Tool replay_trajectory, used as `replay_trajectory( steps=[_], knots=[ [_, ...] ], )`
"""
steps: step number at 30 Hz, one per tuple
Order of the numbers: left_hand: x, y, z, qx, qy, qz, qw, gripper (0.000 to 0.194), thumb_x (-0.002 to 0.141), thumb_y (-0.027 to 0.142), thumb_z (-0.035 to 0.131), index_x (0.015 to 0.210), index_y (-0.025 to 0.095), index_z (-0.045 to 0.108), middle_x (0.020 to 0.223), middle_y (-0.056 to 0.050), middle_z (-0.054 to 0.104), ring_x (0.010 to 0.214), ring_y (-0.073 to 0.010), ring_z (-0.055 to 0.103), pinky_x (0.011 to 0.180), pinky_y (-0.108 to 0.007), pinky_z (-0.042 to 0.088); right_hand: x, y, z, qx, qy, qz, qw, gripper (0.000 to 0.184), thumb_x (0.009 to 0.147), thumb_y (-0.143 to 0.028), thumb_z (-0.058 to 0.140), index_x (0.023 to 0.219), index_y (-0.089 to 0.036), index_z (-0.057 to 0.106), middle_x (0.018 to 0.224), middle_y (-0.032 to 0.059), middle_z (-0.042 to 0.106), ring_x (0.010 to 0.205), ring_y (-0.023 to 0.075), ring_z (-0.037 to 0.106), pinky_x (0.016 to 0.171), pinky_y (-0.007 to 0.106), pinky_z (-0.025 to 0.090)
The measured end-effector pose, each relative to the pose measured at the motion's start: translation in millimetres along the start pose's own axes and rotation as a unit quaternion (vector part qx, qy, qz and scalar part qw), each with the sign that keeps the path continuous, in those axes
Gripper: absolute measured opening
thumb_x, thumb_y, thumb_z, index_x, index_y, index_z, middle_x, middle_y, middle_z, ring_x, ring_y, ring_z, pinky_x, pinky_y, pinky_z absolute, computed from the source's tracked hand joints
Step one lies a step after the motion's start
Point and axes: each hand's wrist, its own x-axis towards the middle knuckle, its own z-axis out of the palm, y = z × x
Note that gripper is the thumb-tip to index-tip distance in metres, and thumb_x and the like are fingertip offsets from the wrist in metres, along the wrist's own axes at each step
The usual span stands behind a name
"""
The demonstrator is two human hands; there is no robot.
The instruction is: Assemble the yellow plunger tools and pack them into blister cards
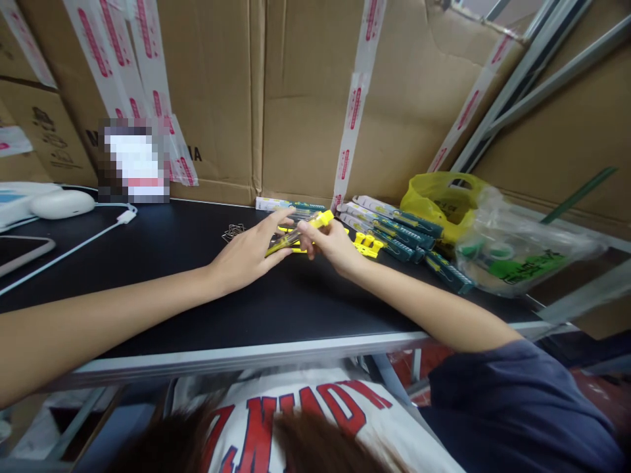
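Note:
A slim, clear tube-like piece with yellow parts [294, 237] slants up to the right between my two hands, above the black tabletop [305, 309]. My left hand [249, 256] is closed round its lower left end, thumb beneath and fingers above. With thumb and fingers, my right hand [332, 244] pinches the upper end, just under a bright yellow cap [324, 218]. Small yellow plastic parts [369, 244] lie right of my right hand. Beside my left fingers sits a small heap of thin metal pieces [233, 232]. My hands partly cover other yellow parts behind them.
Long narrow boxes [394, 226] are stacked at the right, next to a yellow plastic bag [444, 200] and a clear bag [522, 253]. A cable [73, 246] and a phone-like device [24, 251] lie left. Large cartons [305, 98] stand behind the table.

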Motion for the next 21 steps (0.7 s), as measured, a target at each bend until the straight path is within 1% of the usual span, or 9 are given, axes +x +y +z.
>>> replay_trajectory(
  steps=[5,8,10,11,13,15,16,18,21],
  knots=[
    [-0.9,0.6,1.3,-0.001,0.007,0.049,0.999,0.051,0.095,0.024,0.041,0.145,0.022,0.031,0.143,-0.009,0.049,0.128,-0.0215,0.050,0.108,-0.038,0.040,2.4,-2.3,-3.3,-0.050,-0.092,0.006,0.994,0.039,0.075,-0.055,0.066,0.075,-0.017,0.058,0.062,-0.0031,0.056,0.051,0.0085,0.050,0.048,0.022,0.044],
    [1.4,-5.5,0.8,-0.001,0.024,0.019,1.000,0.049,0.095,0.025,0.040,0.144,0.019,0.035,0.140,-0.011,0.051,0.126,-0.0228,0.051,0.108,-0.041,0.039,19.7,-8.9,-39.6,-0.139,-0.178,-0.009,0.974,0.045,0.072,-0.050,0.071,0.103,-0.020,0.059,0.089,0.0033,0.066,0.075,0.0150,0.061,0.062,0.027,0.050],
    [2.8,-9.5,0.5,-0.003,0.029,0.004,1.000,0.048,0.094,0.026,0.041,0.142,0.017,0.038,0.138,-0.012,0.053,0.125,-0.0236,0.052,0.108,-0.042,0.039,32.5,-10.8,-77.5,-0.279,-0.127,-0.047,0.951,0.049,0.076,-0.047,0.069,0.115,-0.021,0.056,0.099,0.0065,0.067,0.084,0.0186,0.061,0.074,0.033,0.051],
    [3.3,-11.0,0.4,-0.005,0.028,0.001,1.000,0.048,0.094,0.027,0.041,0.140,0.016,0.039,0.137,-0.012,0.054,0.124,-0.0237,0.052,0.108,-0.042,0.039,37.9,-9.8,-98.5,-0.376,-0.045,-0.068,0.923,0.045,0.078,-0.045,0.067,0.114,-0.019,0.058,0.099,0.0083,0.067,0.087,0.0206,0.061,0.079,0.036,0.049],
    [3.8,-12.9,0.7,-0.007,0.023,0.002,1.000,0.046,0.093,0.027,0.042,0.138,0.016,0.042,0.134,-0.012,0.055,0.121,-0.0234,0.054,0.106,-0.041,0.040,44.9,-2.8,-139.8,-0.573,0.096,-0.061,0.812,0.035,0.083,-0.038,0.060,0.108,-0.014,0.063,0.107,0.0154,0.064,0.102,0.0281,0.056,0.089,0.043,0.043],
    [4.0,-13.6,1.0,-0.010,0.017,0.005,1.000,0.044,0.093,0.027,0.042,0.136,0.017,0.044,0.133,-0.012,0.057,0.120,-0.0232,0.055,0.105,-0.041,0.041,46.7,8.9,-173.5,-0.693,0.157,0.017,0.704,0.036,0.087,-0.036,0.053,0.110,-0.010,0.064,0.115,0.0216,0.061,0.111,0.0342,0.051,0.091,0.046,0.040],
    [4.1,-13.8,1.2,-0.012,0.014,0.007,1.000,0.044,0.093,0.027,0.042,0.135,0.017,0.045,0.133,-0.011,0.057,0.119,-0.0233,0.055,0.104,-0.041,0.042,46.1,15.4,-186.0,-0.724,0.164,0.061,0.667,0.040,0.087,-0.036,0.051,0.112,-0.008,0.064,0.115,0.0233,0.061,0.111,0.0353,0.050,0.090,0.045,0.039],
    [4.4,-14.0,1.2,-0.017,0.006,0.009,1.000,0.043,0.092,0.028,0.043,0.134,0.018,0.045,0.132,-0.011,0.058,0.118,-0.0236,0.056,0.103,-0.041,0.042,43.8,27.1,-201.7,-0.754,0.138,0.125,0.630,0.044,0.088,-0.039,0.048,0.114,-0.008,0.064,0.115,0.0228,0.062,0.111,0.0354,0.051,0.089,0.044,0.039],
    [5.0,-14.4,0.5,-0.019,0.000,0.008,1.000,0.043,0.092,0.029,0.044,0.133,0.018,0.046,0.130,-0.011,0.059,0.115,-0.0237,0.058,0.100,-0.039,0.044,41.8,37.7,-209.2,-0.770,0.114,0.145,0.611,0.047,0.089,-0.042,0.045,0.118,-0.010,0.063,0.118,0.0205,0.062,0.113,0.0351,0.049,0.089,0.044,0.037]
  ],
)
